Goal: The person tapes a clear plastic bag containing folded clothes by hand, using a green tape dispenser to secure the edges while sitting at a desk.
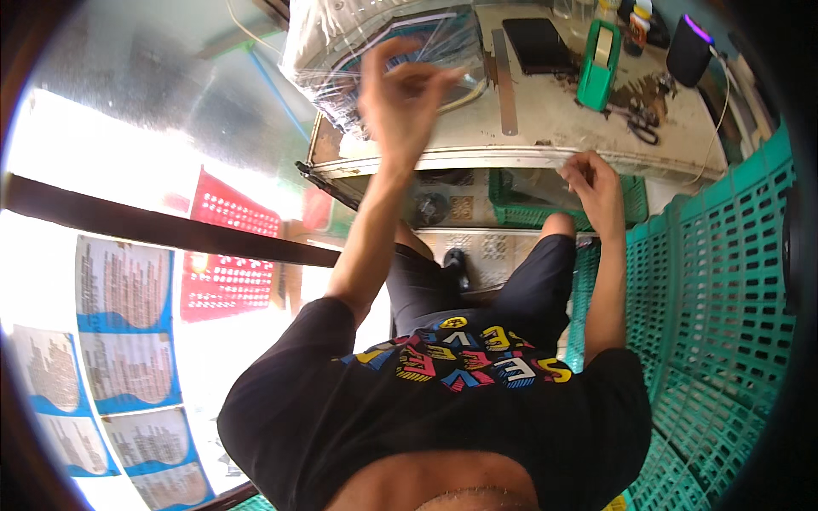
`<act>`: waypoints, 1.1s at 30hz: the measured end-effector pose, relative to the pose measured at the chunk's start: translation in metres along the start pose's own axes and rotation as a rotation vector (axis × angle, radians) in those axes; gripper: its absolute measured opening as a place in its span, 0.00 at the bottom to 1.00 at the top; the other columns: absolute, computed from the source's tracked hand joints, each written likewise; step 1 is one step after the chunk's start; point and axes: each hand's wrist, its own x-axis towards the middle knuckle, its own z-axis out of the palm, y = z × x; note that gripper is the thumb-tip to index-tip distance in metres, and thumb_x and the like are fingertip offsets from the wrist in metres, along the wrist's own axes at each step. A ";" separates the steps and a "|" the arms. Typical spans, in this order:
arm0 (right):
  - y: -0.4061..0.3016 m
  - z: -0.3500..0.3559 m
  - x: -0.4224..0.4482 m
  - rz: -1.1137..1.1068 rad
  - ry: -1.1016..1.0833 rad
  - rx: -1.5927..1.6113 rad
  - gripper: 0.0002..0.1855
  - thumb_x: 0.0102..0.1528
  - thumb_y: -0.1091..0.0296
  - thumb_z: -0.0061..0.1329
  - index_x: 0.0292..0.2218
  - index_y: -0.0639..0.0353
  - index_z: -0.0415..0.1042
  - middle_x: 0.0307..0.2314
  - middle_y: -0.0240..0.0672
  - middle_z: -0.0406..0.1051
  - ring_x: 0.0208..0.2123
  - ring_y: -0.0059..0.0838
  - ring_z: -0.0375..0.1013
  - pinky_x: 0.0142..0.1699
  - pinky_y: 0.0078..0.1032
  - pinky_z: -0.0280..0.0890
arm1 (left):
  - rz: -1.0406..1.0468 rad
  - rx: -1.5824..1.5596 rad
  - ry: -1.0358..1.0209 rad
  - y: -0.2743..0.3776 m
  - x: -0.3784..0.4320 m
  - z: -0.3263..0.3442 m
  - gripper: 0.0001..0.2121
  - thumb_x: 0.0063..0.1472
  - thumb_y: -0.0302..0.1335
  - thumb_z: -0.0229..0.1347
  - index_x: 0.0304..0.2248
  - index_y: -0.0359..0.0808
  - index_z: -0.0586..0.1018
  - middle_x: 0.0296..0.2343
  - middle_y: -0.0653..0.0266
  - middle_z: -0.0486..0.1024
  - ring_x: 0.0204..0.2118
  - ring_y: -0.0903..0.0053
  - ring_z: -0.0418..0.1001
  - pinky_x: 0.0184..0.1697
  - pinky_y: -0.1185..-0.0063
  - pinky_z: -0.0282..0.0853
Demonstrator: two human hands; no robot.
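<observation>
My left hand (406, 96) is raised over the left part of the table, in front of a clear plastic bag of folded goods (441, 41). Motion blurs its curled fingers, so whether anything thin is between them cannot be made out. My right hand (594, 185) is at the table's front edge, thumb and fingers pinched together on what looks like a clear plastic film (540, 185). The film hangs just below the edge, over a green plastic basket (508, 214). Between the hands, farther back, a steel ruler (505, 83) lies on the worn tabletop (537, 121).
Behind the ruler lie a black phone (539, 45) and a green tape dispenser (599, 67). Scissors (642, 128), small bottles (638, 29) and a black speaker (690, 51) with a cable are at the right. Tall green crates (709, 268) wall the right side. A dark bar (160, 217) crosses the left.
</observation>
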 end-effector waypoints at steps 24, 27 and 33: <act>-0.011 0.089 0.091 -0.272 -0.111 0.224 0.11 0.59 0.63 0.57 0.34 0.61 0.73 0.25 0.24 0.70 0.29 0.14 0.66 0.34 0.18 0.62 | -0.200 0.413 -0.046 -0.005 0.023 -0.124 0.09 0.61 0.31 0.61 0.34 0.33 0.79 0.28 0.66 0.79 0.31 0.83 0.75 0.32 0.82 0.70; -0.008 0.090 0.092 -0.281 -0.104 0.195 0.11 0.59 0.62 0.57 0.35 0.61 0.73 0.25 0.24 0.70 0.28 0.14 0.65 0.35 0.17 0.62 | -0.150 0.375 -0.024 -0.011 0.027 -0.121 0.09 0.60 0.29 0.62 0.33 0.32 0.79 0.30 0.66 0.81 0.32 0.84 0.77 0.32 0.82 0.72; -0.006 0.097 0.093 -0.281 -0.097 0.239 0.10 0.59 0.63 0.56 0.34 0.61 0.74 0.25 0.23 0.70 0.28 0.13 0.64 0.34 0.17 0.61 | -0.046 0.415 0.026 -0.020 0.032 -0.115 0.09 0.59 0.28 0.62 0.35 0.31 0.80 0.34 0.63 0.83 0.32 0.82 0.78 0.34 0.79 0.73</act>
